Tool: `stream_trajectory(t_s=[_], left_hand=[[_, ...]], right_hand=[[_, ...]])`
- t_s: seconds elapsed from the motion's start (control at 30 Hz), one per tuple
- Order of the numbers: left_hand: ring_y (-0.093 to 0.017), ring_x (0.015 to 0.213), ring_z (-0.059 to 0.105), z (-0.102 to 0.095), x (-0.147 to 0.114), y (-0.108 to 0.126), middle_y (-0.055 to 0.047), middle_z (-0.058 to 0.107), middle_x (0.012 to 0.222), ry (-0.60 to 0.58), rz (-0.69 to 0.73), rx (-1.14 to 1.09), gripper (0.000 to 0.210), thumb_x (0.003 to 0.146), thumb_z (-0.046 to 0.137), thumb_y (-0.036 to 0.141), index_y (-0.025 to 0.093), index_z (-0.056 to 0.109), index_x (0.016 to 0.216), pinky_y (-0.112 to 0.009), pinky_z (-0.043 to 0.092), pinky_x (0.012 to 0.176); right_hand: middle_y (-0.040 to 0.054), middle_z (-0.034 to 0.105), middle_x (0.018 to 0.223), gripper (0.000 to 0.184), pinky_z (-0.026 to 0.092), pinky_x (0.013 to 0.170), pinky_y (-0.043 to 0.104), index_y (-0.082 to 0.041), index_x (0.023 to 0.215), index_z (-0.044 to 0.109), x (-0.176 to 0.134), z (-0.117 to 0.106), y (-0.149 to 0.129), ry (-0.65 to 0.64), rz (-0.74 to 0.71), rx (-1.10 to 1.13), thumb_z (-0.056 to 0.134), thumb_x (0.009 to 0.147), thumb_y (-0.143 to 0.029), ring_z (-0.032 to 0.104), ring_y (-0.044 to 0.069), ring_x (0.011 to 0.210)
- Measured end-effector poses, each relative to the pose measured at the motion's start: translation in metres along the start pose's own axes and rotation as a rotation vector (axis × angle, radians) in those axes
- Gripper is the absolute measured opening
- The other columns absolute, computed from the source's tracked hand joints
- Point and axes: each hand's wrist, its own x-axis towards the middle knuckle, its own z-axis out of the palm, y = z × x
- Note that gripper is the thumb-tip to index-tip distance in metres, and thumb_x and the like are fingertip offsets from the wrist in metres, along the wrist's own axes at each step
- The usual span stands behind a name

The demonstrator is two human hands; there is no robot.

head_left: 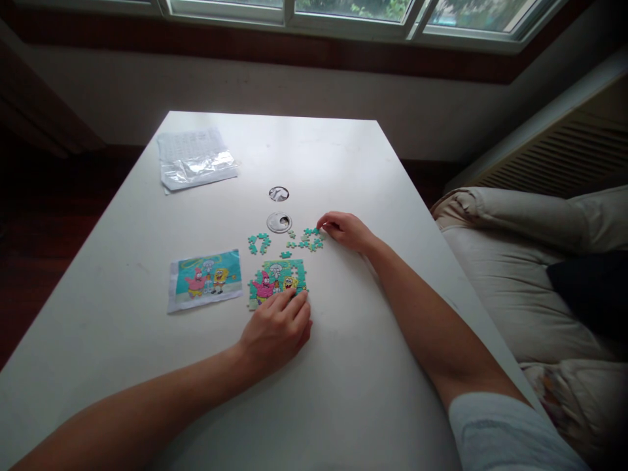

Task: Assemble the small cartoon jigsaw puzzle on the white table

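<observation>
A partly assembled jigsaw puzzle [267, 286] with cartoon figures on a green ground lies on the white table. My left hand [279, 324] rests at its lower right edge, fingers bent over the border and covering part of it. Beyond the puzzle, to the right, is a cluster of loose green puzzle pieces [313, 243]. My right hand [346, 230] reaches to the top of this cluster, thumb and index finger pinched at a puzzle piece [315, 230]. Another small group of loose pieces [258, 243] lies to the left, with single pieces between.
Left of the puzzle lies a reference picture [206, 280] in a white-edged sheet. A clear plastic bag with paper [199, 160] sits at the far left of the table [147, 235]. Two round cable holes [279, 222] are set in the tabletop. A beige sofa [490, 281] stands at the right.
</observation>
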Motion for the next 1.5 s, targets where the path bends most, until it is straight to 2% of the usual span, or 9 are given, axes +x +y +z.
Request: stream_trajectory(t_s=[0.1, 0.33, 1.5], left_hand=[[-0.029, 0.115, 0.065, 0.0002, 0.0001, 0.0000, -0.012, 0.070, 0.127, 0.003, -0.001, -0.006, 0.025, 0.097, 0.053, 0.024, 0.013, 0.068, 0.113, -0.043, 0.058, 0.092], [-0.029, 0.115, 0.066, 0.0007, -0.0003, 0.0001, -0.012, 0.070, 0.127, 0.003, 0.002, -0.005, 0.025, 0.096, 0.053, 0.024, 0.013, 0.068, 0.113, -0.043, 0.058, 0.092], [-0.029, 0.115, 0.066, 0.0003, 0.0002, 0.0002, -0.011, 0.070, 0.127, 0.003, -0.001, -0.003, 0.026, 0.097, 0.052, 0.025, 0.012, 0.068, 0.113, -0.043, 0.058, 0.093]], right_hand=[[0.0018, 0.066, 0.085, 0.023, 0.037, 0.067, 0.026, -0.022, 0.095, 0.074, 0.0007, 0.0011, 0.0018, 0.004, -0.016, 0.002, 0.053, 0.087, -0.022, 0.048, 0.013, 0.066], [-0.0005, 0.061, 0.075, 0.020, 0.036, 0.064, 0.025, -0.022, 0.094, 0.074, -0.0002, 0.0021, 0.0033, 0.014, -0.004, 0.015, 0.056, 0.085, -0.022, 0.047, 0.013, 0.064], [-0.0016, 0.058, 0.072, 0.018, 0.035, 0.065, 0.025, -0.022, 0.095, 0.073, -0.0008, 0.0007, 0.0000, -0.011, 0.014, 0.019, 0.059, 0.087, -0.030, 0.047, 0.012, 0.064]])
